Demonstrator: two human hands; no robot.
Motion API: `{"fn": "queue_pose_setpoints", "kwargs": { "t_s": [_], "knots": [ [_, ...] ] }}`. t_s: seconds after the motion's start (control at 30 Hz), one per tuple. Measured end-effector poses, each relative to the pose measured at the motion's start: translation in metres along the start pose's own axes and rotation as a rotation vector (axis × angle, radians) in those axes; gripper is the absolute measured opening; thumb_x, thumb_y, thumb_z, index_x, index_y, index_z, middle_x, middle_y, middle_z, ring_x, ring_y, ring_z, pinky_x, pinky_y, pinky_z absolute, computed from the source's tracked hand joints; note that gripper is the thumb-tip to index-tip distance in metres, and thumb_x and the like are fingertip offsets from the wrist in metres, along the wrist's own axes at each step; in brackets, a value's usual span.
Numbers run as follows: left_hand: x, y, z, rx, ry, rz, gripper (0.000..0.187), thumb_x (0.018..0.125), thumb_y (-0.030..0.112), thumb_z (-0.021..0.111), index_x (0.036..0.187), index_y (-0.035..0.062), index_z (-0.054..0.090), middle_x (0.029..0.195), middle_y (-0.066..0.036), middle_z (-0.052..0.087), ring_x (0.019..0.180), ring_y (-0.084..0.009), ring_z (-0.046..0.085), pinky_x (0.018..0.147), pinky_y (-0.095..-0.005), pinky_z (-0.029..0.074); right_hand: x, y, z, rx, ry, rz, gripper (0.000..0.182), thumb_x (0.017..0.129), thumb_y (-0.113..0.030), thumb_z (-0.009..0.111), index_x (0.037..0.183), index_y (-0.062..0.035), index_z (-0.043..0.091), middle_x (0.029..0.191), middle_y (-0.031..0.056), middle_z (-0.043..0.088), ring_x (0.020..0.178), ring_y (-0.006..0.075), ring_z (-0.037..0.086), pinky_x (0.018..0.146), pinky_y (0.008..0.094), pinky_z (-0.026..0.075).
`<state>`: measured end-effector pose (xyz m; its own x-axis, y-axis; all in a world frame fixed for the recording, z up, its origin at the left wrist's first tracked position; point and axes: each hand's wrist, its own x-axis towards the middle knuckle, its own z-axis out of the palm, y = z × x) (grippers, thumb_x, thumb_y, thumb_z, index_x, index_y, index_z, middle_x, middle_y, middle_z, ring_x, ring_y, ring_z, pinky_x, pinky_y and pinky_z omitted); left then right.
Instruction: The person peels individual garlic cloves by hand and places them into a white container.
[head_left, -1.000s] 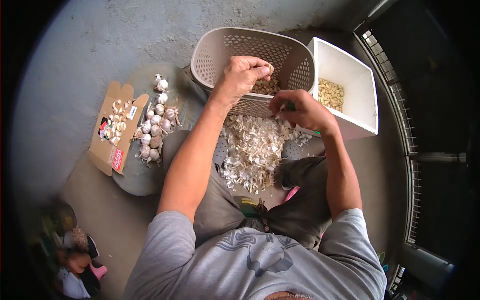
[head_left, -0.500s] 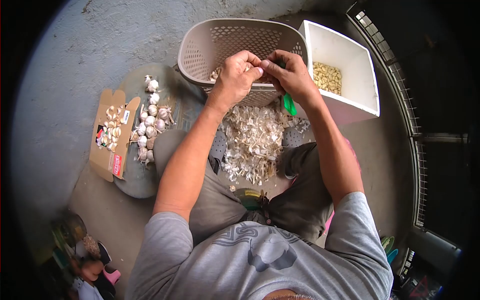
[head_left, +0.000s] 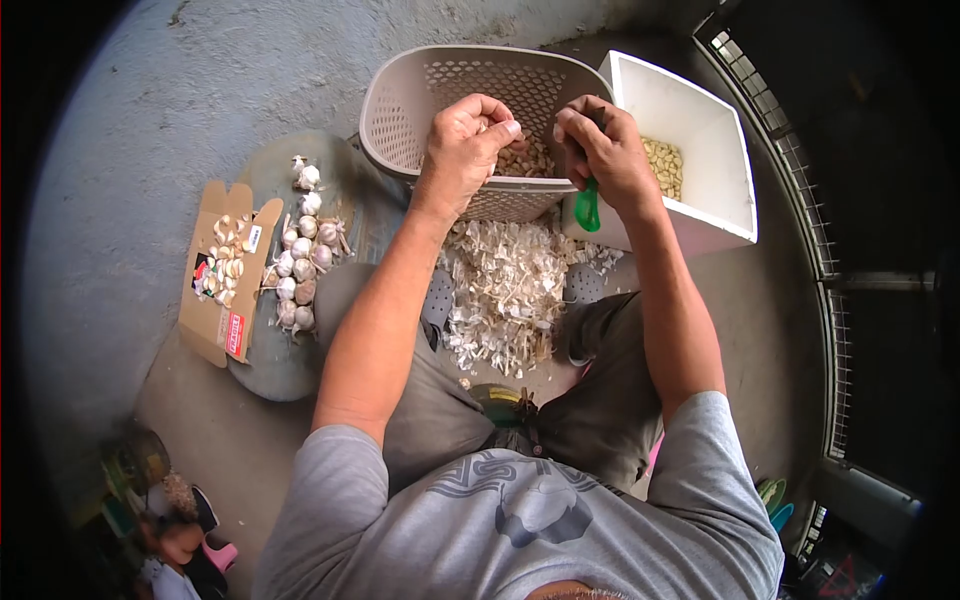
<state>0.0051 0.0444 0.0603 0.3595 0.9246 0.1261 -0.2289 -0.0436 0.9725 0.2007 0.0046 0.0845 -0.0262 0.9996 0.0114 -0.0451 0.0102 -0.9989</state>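
Over the front of a beige perforated basket [head_left: 400, 120], my left hand [head_left: 468, 150] pinches something small, probably a garlic clove, mostly hidden by the fingers. To its right and apart from it, my right hand [head_left: 608, 150] is closed around a green-handled tool [head_left: 587, 208], whose working end is hidden. Garlic cloves [head_left: 535, 160] lie in the basket below the hands. Pale peeled cloves [head_left: 662, 165] rest in a white box [head_left: 690, 105] beside the basket. Whole garlic bulbs [head_left: 303, 255] sit on a round stool [head_left: 270, 375] at the left.
A cardboard tray [head_left: 207, 325] with loose cloves stands on the stool's left side. Dry garlic skins [head_left: 505, 290] are heaped on the floor between my feet. A blue-grey wall [head_left: 150, 120] runs along the left, and a metal mesh frame [head_left: 815, 225] stands on the right.
My hands were together over the basket and have now moved apart, the right one shifting right. The green handle has moved slightly right with it, and more cloves in the basket are visible.
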Motion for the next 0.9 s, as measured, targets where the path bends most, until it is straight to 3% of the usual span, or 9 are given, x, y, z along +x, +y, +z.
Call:
{"fn": "queue_pose_setpoints", "kwargs": {
  "t_s": [0.07,0.13,0.2,0.23,0.33,0.37,0.5,0.7,0.9],
  "knots": [
    [0.004,-0.002,-0.003,0.057,0.025,0.032,0.015,0.096,0.011,0.069,0.107,0.0008,0.065,0.077,-0.002,0.066,0.050,-0.0015,0.047,0.042,-0.0179,0.037,0.001,-0.002,-0.006,0.000,-0.055,-0.023,0.016,0.103,-0.013,0.060,0.092,-0.0012,0.062,0.066,-0.0008,0.057,0.047,0.0037,0.045,0.042,0.0226,0.039],
    [0.011,-0.013,-0.007,0.174,0.048,0.104,0.025,0.097,0.013,0.069,0.117,-0.0021,0.066,0.079,-0.003,0.068,0.050,-0.0026,0.049,0.043,-0.0187,0.039,0.007,0.005,-0.007,-0.098,0.095,-0.102,0.010,0.099,-0.008,0.062,0.100,0.0017,0.065,0.076,0.0023,0.063,0.053,0.0037,0.050,0.045,0.0226,0.042],
    [0.017,-0.021,-0.009,0.474,0.086,0.092,0.032,0.097,0.013,0.067,0.123,-0.0058,0.065,0.084,-0.009,0.071,0.062,-0.0085,0.061,0.055,-0.0241,0.049,0.017,0.016,-0.009,-0.208,0.262,-0.166,0.013,0.097,-0.006,0.065,0.106,0.0033,0.067,0.082,0.0043,0.067,0.059,0.0054,0.054,0.049,0.0228,0.045],
    [0.020,-0.021,-0.009,0.625,0.108,0.093,0.035,0.098,0.013,0.066,0.126,-0.0077,0.064,0.087,-0.011,0.072,0.069,-0.0114,0.067,0.061,-0.0268,0.054,0.022,0.022,-0.014,-0.295,0.239,-0.226,0.019,0.094,-0.006,0.068,0.110,0.0038,0.068,0.091,0.0074,0.070,0.075,0.0112,0.063,0.064,0.0266,0.052],
    [0.019,-0.021,-0.001,0.355,0.136,0.001,0.042,0.099,0.017,0.065,0.133,-0.0088,0.060,0.090,-0.015,0.072,0.065,-0.0125,0.067,0.057,-0.0270,0.054,0.017,0.022,-0.013,-0.421,0.124,-0.162,0.020,0.092,-0.007,0.071,0.110,0.0029,0.070,0.098,0.0093,0.073,0.088,0.0166,0.067,0.078,0.0309,0.054],
    [0.018,-0.021,0.000,0.291,0.119,-0.056,0.044,0.101,0.018,0.064,0.136,-0.0074,0.057,0.099,-0.011,0.069,0.050,-0.0086,0.056,0.044,-0.0242,0.046,0.014,0.022,-0.007,-0.449,0.092,-0.113,0.020,0.091,-0.007,0.072,0.109,0.0024,0.071,0.103,0.0118,0.074,0.094,0.0191,0.068,0.083,0.0343,0.054],
    [0.013,-0.022,0.004,0.033,0.018,-0.125,0.040,0.105,0.022,0.059,0.131,-0.0077,0.060,0.097,-0.010,0.070,0.053,-0.0099,0.059,0.044,-0.0249,0.048,0.000,0.023,0.018,-0.375,-0.116,-0.154,0.039,0.093,-0.025,0.077,0.119,0.0018,0.067,0.102,0.0149,0.074,0.092,0.0195,0.069,0.079,0.0359,0.055],
    [-0.001,-0.026,0.001,-0.038,-0.135,-0.210,0.036,0.109,0.028,0.051,0.108,-0.0034,0.068,0.084,-0.007,0.070,0.060,-0.0111,0.064,0.041,-0.0252,0.050,-0.004,0.024,0.021,-0.370,-0.182,-0.170,0.037,0.091,-0.022,0.079,0.110,0.0065,0.067,0.092,0.0136,0.074,0.085,0.0159,0.068,0.073,0.0355,0.054],
    [0.003,-0.033,0.007,-0.186,0.014,-0.236,0.034,0.108,0.027,0.052,0.112,-0.0038,0.066,0.093,-0.007,0.069,0.060,-0.0129,0.064,0.041,-0.0275,0.053,-0.001,0.022,0.025,-0.551,-0.111,-0.207,0.037,0.089,-0.020,0.078,0.111,0.0079,0.067,0.094,0.0195,0.073,0.085,0.0225,0.070,0.075,0.0372,0.054]
  ]
}}
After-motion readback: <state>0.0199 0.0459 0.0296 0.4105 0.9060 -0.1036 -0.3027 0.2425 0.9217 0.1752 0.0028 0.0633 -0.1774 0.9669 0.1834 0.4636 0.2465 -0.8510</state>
